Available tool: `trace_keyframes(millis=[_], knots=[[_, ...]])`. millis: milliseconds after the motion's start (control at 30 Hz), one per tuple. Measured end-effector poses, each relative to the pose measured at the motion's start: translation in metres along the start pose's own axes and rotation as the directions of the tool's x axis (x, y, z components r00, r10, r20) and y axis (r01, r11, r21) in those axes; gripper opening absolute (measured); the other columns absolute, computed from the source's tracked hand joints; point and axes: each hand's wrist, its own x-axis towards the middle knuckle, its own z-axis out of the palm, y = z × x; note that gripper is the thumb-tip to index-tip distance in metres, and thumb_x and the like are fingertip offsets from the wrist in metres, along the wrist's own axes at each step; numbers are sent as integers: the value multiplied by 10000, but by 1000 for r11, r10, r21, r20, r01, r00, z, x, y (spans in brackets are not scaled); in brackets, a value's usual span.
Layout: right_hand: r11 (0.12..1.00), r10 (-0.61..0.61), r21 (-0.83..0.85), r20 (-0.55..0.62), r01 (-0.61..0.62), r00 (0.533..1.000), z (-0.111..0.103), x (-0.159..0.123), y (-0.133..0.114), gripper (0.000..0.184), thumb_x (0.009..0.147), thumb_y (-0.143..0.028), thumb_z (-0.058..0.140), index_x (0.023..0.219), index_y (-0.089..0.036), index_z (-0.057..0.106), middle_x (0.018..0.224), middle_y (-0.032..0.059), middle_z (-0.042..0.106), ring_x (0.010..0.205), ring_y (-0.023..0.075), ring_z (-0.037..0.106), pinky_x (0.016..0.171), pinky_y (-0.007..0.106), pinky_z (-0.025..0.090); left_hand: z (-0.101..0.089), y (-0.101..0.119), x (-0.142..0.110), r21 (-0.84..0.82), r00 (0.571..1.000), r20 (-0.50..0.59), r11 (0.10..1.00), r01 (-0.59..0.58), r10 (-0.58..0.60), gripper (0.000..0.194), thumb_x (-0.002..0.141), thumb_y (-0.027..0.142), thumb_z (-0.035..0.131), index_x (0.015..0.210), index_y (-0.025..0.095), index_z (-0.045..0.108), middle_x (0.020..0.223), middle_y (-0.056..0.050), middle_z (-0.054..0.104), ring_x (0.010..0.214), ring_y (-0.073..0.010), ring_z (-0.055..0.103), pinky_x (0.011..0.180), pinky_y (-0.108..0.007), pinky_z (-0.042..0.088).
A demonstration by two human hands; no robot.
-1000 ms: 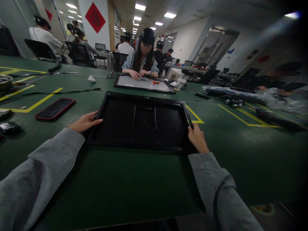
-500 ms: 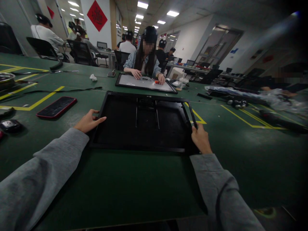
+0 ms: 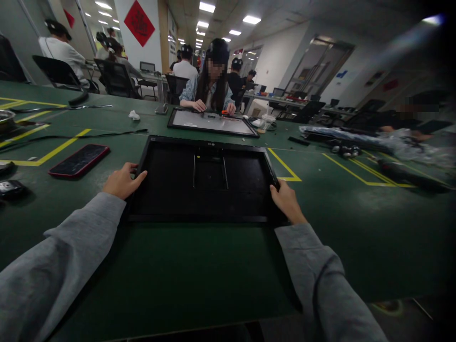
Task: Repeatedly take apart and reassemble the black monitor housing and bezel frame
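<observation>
A black monitor bezel (image 3: 235, 141) lies over the hollow black monitor back cover (image 3: 171, 199) on the table in front of me. Two upright metal strips show at the middle of the cover. At the left side edge, my left hand (image 3: 123, 182) holds the bezel, its thumb on top and the other fingers partly hidden outside. My right hand (image 3: 288, 199) is closed round the bezel's right side, thumb inward. There the bezel now sits in line with the cover's edge; whether it is seated all round, I cannot tell.
To the left lie a red-edged phone (image 3: 79, 160) and a dark device (image 3: 12, 188). Across the green table (image 3: 213, 275) a co-worker handles a grey display panel (image 3: 210, 122). Plastic wrap (image 3: 406, 142) lies at right, crumpled tissue (image 3: 134, 115) at back left.
The bezel's right side, earlier apart from the cover with a gap showing the table, has come down and left against it, with my right hand. The co-worker's hands have shifted.
</observation>
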Motion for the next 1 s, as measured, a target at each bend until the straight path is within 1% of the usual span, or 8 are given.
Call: trace_keyframes(millis=[133, 267, 400, 567, 700, 800, 900, 1000], knots=[[998, -36, 47, -4, 36, 999, -5, -1, 10, 536, 876, -191, 464, 1399, -74, 474, 1071, 193, 726, 949, 304, 698, 868, 415, 517, -3, 2, -4, 47, 993, 54, 993, -109, 107, 710, 859, 492, 495, 1432, 75, 483, 1217, -195, 689, 1079, -348, 673, 939, -455, 510], [997, -44, 57, -19, 45, 999, -10, -4, 12, 496, 896, -216, 441, 1372, -90, 497, 1133, 203, 712, 979, 312, 693, 875, 422, 516, -7, 7, -8, 106, 981, -22, 976, -190, 193, 656, 892, 390, 436, 1457, 58, 477, 1380, -185, 602, 1216, -338, 610, 1040, -444, 463], [995, -77, 52, -76, 81, 994, -9, -4, 7, 489, 920, -255, 439, 1379, -106, 519, 1152, 196, 707, 1038, 319, 681, 924, 444, 507, -9, 11, -11, 132, 979, -86, 976, -171, 183, 652, 936, 419, 399, 1493, 82, 445, 1357, -177, 620, 1213, -343, 610, 1038, -460, 463], [986, -163, 25, -127, 168, 978, 1, -2, -4, 507, 929, -254, 408, 1378, -57, 535, 1246, 221, 667, 1125, 332, 646, 975, 466, 489, -1, 5, -8, 104, 982, -135, 987, -119, 133, 630, 943, 453, 426, 1491, 146, 469, 1335, -155, 644, 1178, -330, 637, 1010, -445, 482], [989, -147, -28, -107, 145, 983, 3, -3, -8, 519, 945, -265, 394, 1409, -65, 513, 1221, 229, 676, 1079, 344, 663, 934, 484, 504, 7, -1, -2, 12, 986, -149, 997, -75, 76, 650, 918, 535, 488, 1476, 200, 496, 1198, -142, 718, 1080, -331, 689, 957, -456, 515], [992, -116, -57, -65, 113, 991, 2, -5, -5, 531, 961, -294, 389, 1440, -86, 484, 1197, 230, 686, 1034, 353, 680, 902, 502, 518, 9, -3, 0, -60, 984, -170, 996, -63, 52, 675, 892, 569, 534, 1455, 196, 520, 1188, -153, 720, 1092, -341, 685, 966, -472, 516], [987, -159, -40, -46, 157, 986, 4, -5, 3, 553, 971, -309, 378, 1474, -87, 439, 1313, 227, 632, 1121, 349, 652, 956, 503, 507, 8, -6, 2, -154, 990, -130, 985, -76, 56, 668, 896, 528, 547, 1465, 180, 508, 1234, -158, 700, 1111, -330, 680, 997, -474, 511], [976, -217, -21, -50, 217, 975, 9, -4, 11, 567, 976, -297, 349, 1486, -57, 410, 1408, 234, 562, 1227, 350, 593, 1020, 515, 480, 6, -12, 8, -336, 996, -59, 938, -87, 71, 712, 877, 535, 573, 1471, 150, 498, 1303, -173, 662, 1188, -322, 642, 1055, -471, 485]])
